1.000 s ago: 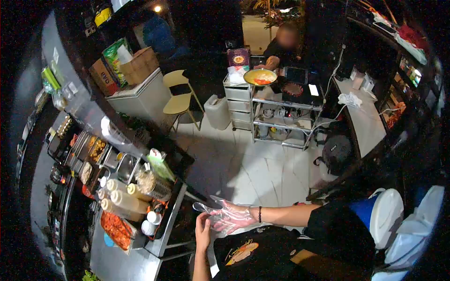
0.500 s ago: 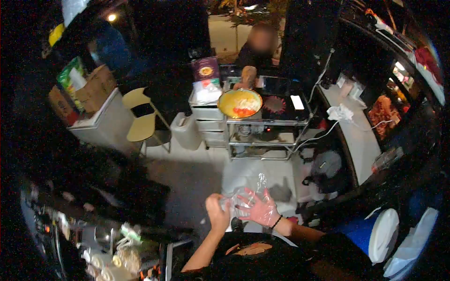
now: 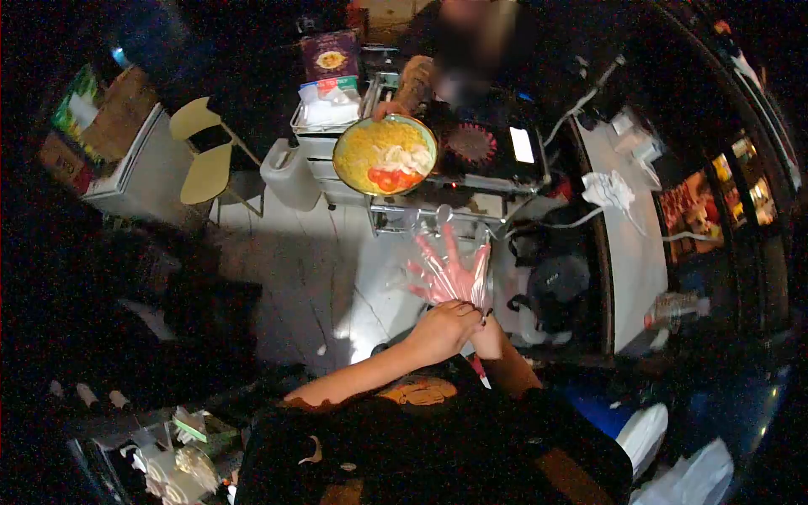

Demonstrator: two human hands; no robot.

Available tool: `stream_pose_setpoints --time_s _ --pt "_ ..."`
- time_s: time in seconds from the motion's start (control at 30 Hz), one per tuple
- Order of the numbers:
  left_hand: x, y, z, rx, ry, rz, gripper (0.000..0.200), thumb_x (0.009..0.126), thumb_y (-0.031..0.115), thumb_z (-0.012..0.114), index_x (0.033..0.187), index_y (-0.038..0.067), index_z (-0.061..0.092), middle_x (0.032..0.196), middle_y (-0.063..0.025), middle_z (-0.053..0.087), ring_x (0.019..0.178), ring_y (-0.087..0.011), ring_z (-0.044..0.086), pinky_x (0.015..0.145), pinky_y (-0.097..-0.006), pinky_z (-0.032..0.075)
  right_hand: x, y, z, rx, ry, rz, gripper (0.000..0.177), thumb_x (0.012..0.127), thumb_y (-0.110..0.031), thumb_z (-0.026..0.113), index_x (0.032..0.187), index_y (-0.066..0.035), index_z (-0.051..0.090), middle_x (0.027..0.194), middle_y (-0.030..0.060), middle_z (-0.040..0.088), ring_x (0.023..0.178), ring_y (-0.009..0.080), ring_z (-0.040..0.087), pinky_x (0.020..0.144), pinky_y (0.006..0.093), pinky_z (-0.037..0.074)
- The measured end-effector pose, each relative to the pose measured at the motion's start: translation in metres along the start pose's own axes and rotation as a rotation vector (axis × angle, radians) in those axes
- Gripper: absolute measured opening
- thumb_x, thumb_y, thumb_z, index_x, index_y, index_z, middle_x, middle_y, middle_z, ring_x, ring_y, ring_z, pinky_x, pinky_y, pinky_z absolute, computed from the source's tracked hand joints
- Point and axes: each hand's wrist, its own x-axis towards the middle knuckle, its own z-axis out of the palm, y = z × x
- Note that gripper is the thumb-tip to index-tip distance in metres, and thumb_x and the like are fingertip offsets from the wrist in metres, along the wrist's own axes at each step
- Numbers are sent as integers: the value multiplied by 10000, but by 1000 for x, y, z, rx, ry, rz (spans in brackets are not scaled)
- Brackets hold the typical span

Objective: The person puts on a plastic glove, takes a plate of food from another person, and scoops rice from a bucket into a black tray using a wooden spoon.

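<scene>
My right hand [image 3: 454,273] is inside a clear disposable plastic glove [image 3: 481,282], its fingers spread and pointing away from me. The glove's loose tips reach past my fingertips. My left hand [image 3: 446,326] is closed at my right wrist, holding the glove's cuff. A dark bracelet partly shows there. Beyond my hands, a large round bowl [image 3: 353,160] carries yellow food, pale pieces and sliced red pieces. Another person's hand [image 3: 391,109] touches its far rim.
A metal cart [image 3: 480,206] with a white phone-like rectangle [image 3: 522,145] stands ahead. White drawers [image 3: 321,168], a white jug [image 3: 290,177] and a yellow chair [image 3: 206,172] are to the left. A long counter [image 3: 627,278] runs along the right, with a crumpled cloth [image 3: 608,191] on it.
My left hand has moved from the glove's side to the cuff at my right wrist. My right hand has stretched forward, fingers spread. The bowl appears nearer, and the view has shifted.
</scene>
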Motion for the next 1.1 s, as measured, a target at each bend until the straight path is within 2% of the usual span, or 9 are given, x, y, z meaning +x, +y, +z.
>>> stream_pose_setpoints --time_s 0.23,0.4,0.57,0.67,0.8,0.83,0.9,0.97,1.1 --pt "70 -2 14 -117 64 -121 117 807 130 548 852 23 538 806 -149 549 806 -331 536 712 -417 444 35 -70 6 -342 303 -231 568 830 -562 411 1340 -385 235 1398 -31 258 1253 334 260 935 653 215" --pt "92 -34 4 36 109 -285 164 827 186 546 870 27 541 808 -108 560 758 -291 555 670 -388 445 72 -112 -31 -516 399 -107 792 714 -758 319 1367 -326 201 1407 24 223 1286 299 162 970 641 19" --pt "43 -147 -48 -544 1450 -842 397 891 425 420 985 49 510 889 -74 565 776 -199 523 668 -342 438 156 -138 -41 -674 186 181 775 767 -690 335 1362 -201 249 1373 62 301 1258 289 267 970 597 202" --pt "24 -244 -86 -1092 1432 -845 620 810 588 373 1151 81 478 1074 -163 529 916 -323 490 761 -486 402 184 -131 -51 -931 -182 55 531 862 -376 399 1286 -58 366 1298 107 411 1171 240 426 981 404 354" --pt "89 -253 -97 -1149 1334 -339 446 861 464 408 1062 89 543 1034 -97 565 914 -210 531 789 -377 427 193 -136 -69 -980 344 49 636 846 -481 384 1318 -58 329 1339 112 359 1215 292 362 1021 444 261" --pt "106 -232 -96 -858 1619 -620 383 900 395 389 1009 66 552 910 -71 601 799 -177 560 744 -355 447 188 -138 -67 -1110 385 -18 693 832 -533 390 1333 -63 301 1348 126 339 1220 302 352 1022 447 255" --pt "100 -284 -83 -863 1612 -354 357 925 328 353 992 37 550 827 -70 621 717 -205 578 681 -357 463 193 -140 -86 -960 427 83 731 824 -570 384 1336 -58 287 1362 147 302 1230 306 333 1027 455 240" --pt "94 -231 -84 -544 1510 -824 349 934 298 337 1020 34 548 890 -88 618 754 -200 580 702 -335 465 182 -141 -84 -1062 407 -54 665 854 -500 418 1275 12 362 1298 151 396 1144 282 437 974 424 324" --pt "93 -224 -63 -560 1652 -728 354 939 293 322 1049 38 542 960 -95 605 807 -183 572 748 -318 458 170 -147 -80 -1132 485 -38 650 872 -491 380 1284 11 349 1323 145 365 1166 272 416 980 416 320"
